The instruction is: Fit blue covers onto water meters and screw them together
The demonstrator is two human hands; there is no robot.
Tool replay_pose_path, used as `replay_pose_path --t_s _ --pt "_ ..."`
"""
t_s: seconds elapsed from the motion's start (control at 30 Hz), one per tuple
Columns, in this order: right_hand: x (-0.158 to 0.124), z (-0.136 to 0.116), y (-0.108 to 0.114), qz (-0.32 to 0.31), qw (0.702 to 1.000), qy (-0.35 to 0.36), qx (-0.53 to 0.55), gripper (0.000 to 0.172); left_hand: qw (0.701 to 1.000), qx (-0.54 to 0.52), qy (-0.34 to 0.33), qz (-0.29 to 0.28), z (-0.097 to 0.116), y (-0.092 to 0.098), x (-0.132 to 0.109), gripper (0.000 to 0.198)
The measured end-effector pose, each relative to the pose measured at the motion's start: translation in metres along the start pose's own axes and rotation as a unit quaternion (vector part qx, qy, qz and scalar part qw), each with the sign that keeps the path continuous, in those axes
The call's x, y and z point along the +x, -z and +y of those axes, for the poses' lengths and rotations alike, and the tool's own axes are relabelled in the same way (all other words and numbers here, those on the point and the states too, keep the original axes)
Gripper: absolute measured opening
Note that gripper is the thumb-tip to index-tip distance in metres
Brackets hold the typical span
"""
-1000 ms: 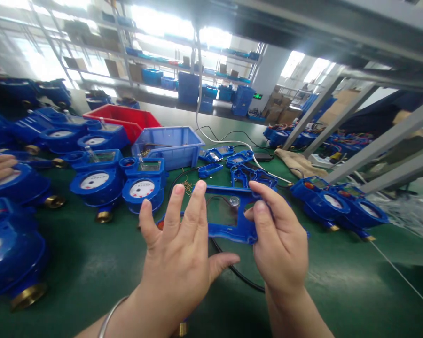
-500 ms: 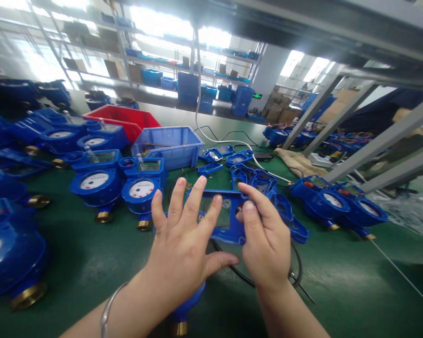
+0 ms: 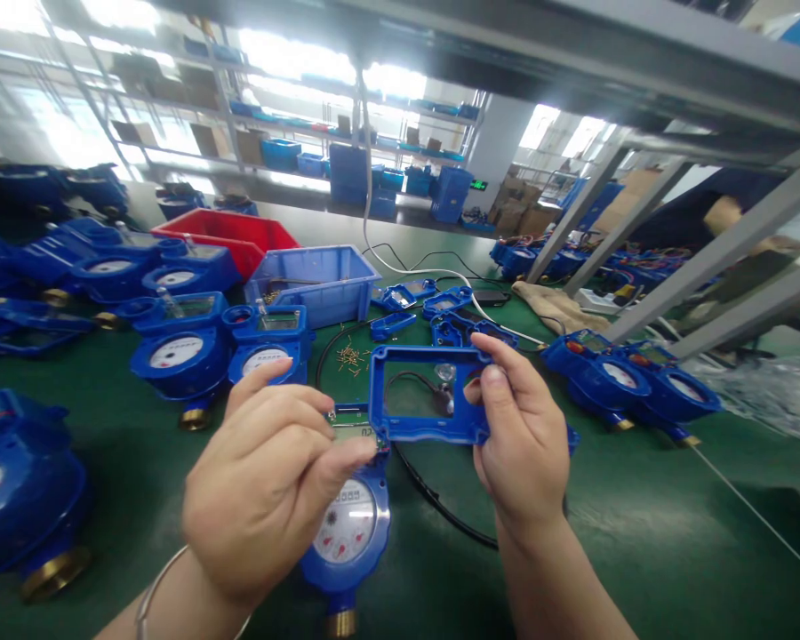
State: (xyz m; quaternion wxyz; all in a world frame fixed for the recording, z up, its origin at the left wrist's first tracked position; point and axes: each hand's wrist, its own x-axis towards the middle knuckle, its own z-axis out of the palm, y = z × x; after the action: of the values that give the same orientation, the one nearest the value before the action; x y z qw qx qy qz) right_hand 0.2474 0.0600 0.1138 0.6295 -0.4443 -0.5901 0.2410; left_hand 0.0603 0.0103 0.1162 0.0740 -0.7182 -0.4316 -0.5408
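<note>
My right hand (image 3: 524, 436) pinches the right end of a blue plastic meter cover (image 3: 430, 436), between thumb and fingers. The cover is held up above the bench, and its rectangular window shows a cable behind it. My left hand (image 3: 273, 480) is left of the cover, with fingers half curled and a gap between thumb and index finger. Through that gap shows the display (image 3: 355, 433) of a blue water meter (image 3: 347, 524). This meter lies on the bench with its round dial up and brass fitting towards me; my left hand partly hides it.
Several blue meters (image 3: 177, 356) stand on the left, and more (image 3: 617, 382) on the right. Beyond the cover are loose brass screws (image 3: 352, 357), a light-blue bin (image 3: 313, 289), a red bin (image 3: 240, 236) and more blue covers (image 3: 446, 302). Grey metal bars (image 3: 700, 253) rise at the right.
My left hand has moved left and down, away from the cover, its spread fingers now curled. The cover shows more fully in my right hand, and the meter's dial has come into view.
</note>
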Motion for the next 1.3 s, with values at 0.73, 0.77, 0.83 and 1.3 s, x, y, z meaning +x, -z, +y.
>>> replay_pose_path --t_s 0.73,0.77,0.83,1.3 --pt "-0.013 -0.007 -0.012 -0.020 0.986 0.100 -0.133 0.028 0.980 0.095 -0.018 -0.177 0.023 -0.043 -0.016 0.044" --pt "-0.013 -0.008 -0.012 -0.022 0.986 0.097 -0.131 0.028 0.982 0.080 -0.019 -0.171 0.024 -0.040 -0.015 0.040" --pt "-0.011 -0.009 -0.012 -0.016 0.987 0.091 -0.131 0.027 0.990 0.055 -0.026 -0.127 0.023 -0.030 -0.013 0.028" --pt "-0.018 -0.022 -0.003 -0.120 0.990 -0.006 0.076 0.029 0.966 -0.032 0.239 -0.094 0.005 -0.015 0.008 0.035"
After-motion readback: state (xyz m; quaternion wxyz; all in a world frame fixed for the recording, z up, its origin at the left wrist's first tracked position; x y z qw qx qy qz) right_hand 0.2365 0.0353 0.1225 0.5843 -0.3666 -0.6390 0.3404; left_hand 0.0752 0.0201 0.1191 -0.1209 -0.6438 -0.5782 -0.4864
